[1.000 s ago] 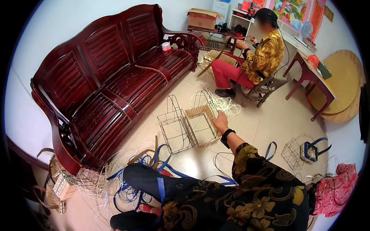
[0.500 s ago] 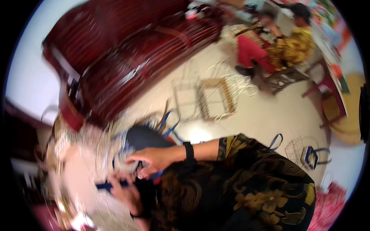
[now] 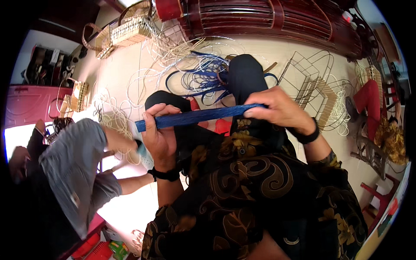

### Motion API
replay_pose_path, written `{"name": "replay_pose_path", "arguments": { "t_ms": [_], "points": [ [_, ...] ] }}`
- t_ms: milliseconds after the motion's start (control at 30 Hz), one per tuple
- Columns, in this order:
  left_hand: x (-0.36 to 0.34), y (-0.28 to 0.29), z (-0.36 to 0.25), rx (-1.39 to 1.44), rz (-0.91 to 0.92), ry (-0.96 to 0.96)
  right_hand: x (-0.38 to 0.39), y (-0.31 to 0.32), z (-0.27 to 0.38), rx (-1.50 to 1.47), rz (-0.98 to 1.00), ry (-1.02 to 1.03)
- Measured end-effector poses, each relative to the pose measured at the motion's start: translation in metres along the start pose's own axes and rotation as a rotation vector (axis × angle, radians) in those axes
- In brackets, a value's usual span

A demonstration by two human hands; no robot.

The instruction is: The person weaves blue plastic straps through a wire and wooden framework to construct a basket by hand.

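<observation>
A flat, dark-blue woven strip [image 3: 201, 116] is stretched between my two hands, over my lap. Near its left end, my left hand [image 3: 159, 136] grips it, thumb on one side and fingers on the other; a short end sticks out past the thumb. At the other end, my right hand [image 3: 279, 108] pinches the strip between thumb and fingers. Below, on the floor by my knees, lies a tangle of blue straps [image 3: 197, 81]. Something red [image 3: 222, 126] shows between my legs, partly hidden.
Pale cords [image 3: 113, 110] lie loose on the floor. To the right stand wire basket frames [image 3: 299, 78], one partly woven [image 3: 328, 97]. Woven baskets [image 3: 130, 31] sit at the far left. A person in grey shorts [image 3: 73, 160] is close on my left; another sits far right. A dark-red wooden bench [image 3: 260, 19] stands ahead.
My view has swung round to the left and down. My hands have moved apart, and the blue strip, earlier at my left hand, now spans both.
</observation>
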State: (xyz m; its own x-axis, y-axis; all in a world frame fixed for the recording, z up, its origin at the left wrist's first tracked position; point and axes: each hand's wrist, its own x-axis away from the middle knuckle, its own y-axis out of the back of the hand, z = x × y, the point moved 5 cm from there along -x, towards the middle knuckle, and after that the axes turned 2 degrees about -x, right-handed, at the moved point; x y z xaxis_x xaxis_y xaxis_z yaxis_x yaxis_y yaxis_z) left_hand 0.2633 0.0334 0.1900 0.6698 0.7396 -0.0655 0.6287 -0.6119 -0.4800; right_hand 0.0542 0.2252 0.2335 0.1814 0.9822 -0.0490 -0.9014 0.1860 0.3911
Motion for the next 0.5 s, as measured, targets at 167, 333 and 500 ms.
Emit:
{"name": "replay_pose_path", "arguments": {
  "t_ms": [167, 333, 500],
  "points": [
    [-0.008, 0.042, 0.007, 0.186, -0.176, 0.013, 0.016, 0.036, -0.019, 0.13, -0.122, -0.179],
    [-0.028, 0.069, 0.02, 0.429, -0.238, 0.066, 0.03, 0.032, -0.069, 0.013, -0.1, -0.446],
    [-0.059, 0.094, 0.037, 0.725, -0.251, 0.127, 0.044, 0.019, -0.11, 0.082, -0.082, -0.616]
  ]
}}
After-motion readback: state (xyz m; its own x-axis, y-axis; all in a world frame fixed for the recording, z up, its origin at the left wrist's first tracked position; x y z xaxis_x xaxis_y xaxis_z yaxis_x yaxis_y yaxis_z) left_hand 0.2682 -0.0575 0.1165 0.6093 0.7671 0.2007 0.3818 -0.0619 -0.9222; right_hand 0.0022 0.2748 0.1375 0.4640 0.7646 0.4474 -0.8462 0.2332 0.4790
